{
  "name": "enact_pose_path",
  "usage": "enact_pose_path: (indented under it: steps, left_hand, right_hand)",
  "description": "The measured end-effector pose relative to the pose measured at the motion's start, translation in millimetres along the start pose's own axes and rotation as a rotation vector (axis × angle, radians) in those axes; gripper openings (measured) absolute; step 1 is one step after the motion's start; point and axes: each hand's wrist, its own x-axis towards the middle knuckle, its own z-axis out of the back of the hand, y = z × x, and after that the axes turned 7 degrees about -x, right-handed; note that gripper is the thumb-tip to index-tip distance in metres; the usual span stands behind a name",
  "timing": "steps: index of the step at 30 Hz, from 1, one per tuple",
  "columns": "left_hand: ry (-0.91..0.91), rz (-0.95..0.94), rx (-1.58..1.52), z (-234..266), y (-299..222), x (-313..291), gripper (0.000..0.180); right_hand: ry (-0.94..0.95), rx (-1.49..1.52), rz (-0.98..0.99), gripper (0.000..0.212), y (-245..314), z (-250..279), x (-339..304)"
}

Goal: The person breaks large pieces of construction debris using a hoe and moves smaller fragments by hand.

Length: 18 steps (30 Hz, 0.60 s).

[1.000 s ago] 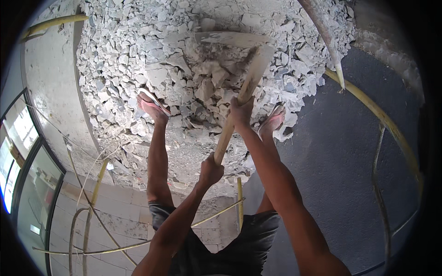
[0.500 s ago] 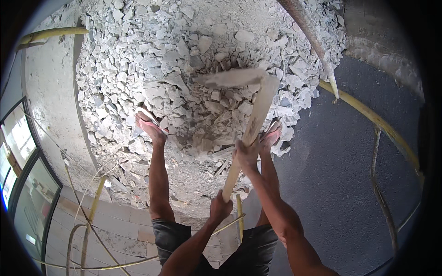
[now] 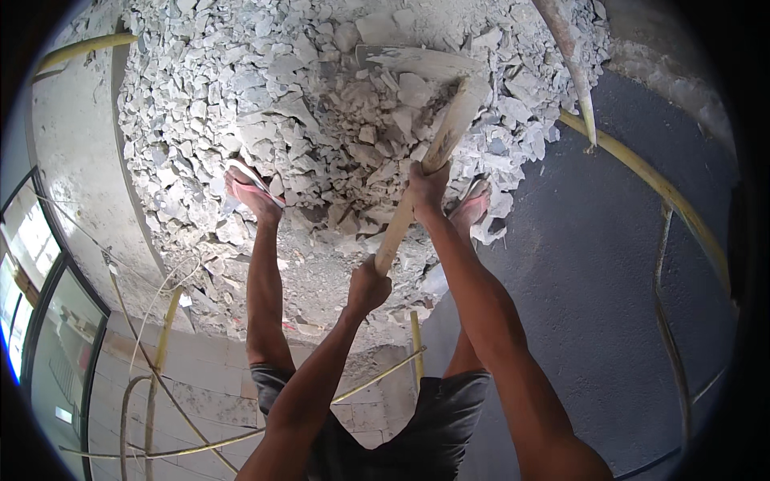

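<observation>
A hoe (image 3: 401, 230) with a pale wooden handle slants away from me over a heap of broken grey-white rubble (image 3: 216, 88). Its wide, dusty blade (image 3: 421, 61) is at the far side of a hollow in the heap, against the loose chunks; how deep its edge sits I cannot tell. My left hand (image 3: 370, 287) is wrapped round the near end of the handle. Farther up, my right hand (image 3: 428, 191) grips the same handle, closer to the blade.
My feet in sandals stand at the rubble's near edge, either side of the hoe. Yellow poles (image 3: 642, 186) and a rusty, pointed pole (image 3: 573, 72) lie at the right by a dark grey surface (image 3: 577, 305). At the left are a concrete ledge (image 3: 76, 136), cables and a dark-framed window (image 3: 60, 321).
Both hands and the hoe have moved forward, away from me. The blade, blurred above the hollow before, is now at its far side. My grip stays the same.
</observation>
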Motion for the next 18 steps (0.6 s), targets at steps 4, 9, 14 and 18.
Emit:
enact_pose_path:
  steps: [4, 9, 14, 18]
  left_hand:
    - [0.062, 0.116, -0.083, -22.8, 48.7, -75.5, 0.030]
    - [-0.010, 0.271, -0.160, -38.6, 100.4, -166.1, 0.033]
    - [-0.066, 0.116, -0.228, -67.4, 101.4, -156.7, 0.032]
    - [-0.151, 0.046, -0.136, -39.0, 50.1, -73.5, 0.031]
  right_hand:
    - [0.012, -0.097, -0.063, 0.041, -20.2, 34.1, -65.4]
    - [0.225, -0.164, -0.185, 0.042, -35.5, 33.0, -151.0]
    - [0.201, -0.137, -0.021, 0.043, -32.6, 62.0, -145.0]
    - [0.221, 0.025, 0.027, 0.039, 28.6, 22.2, -61.2]
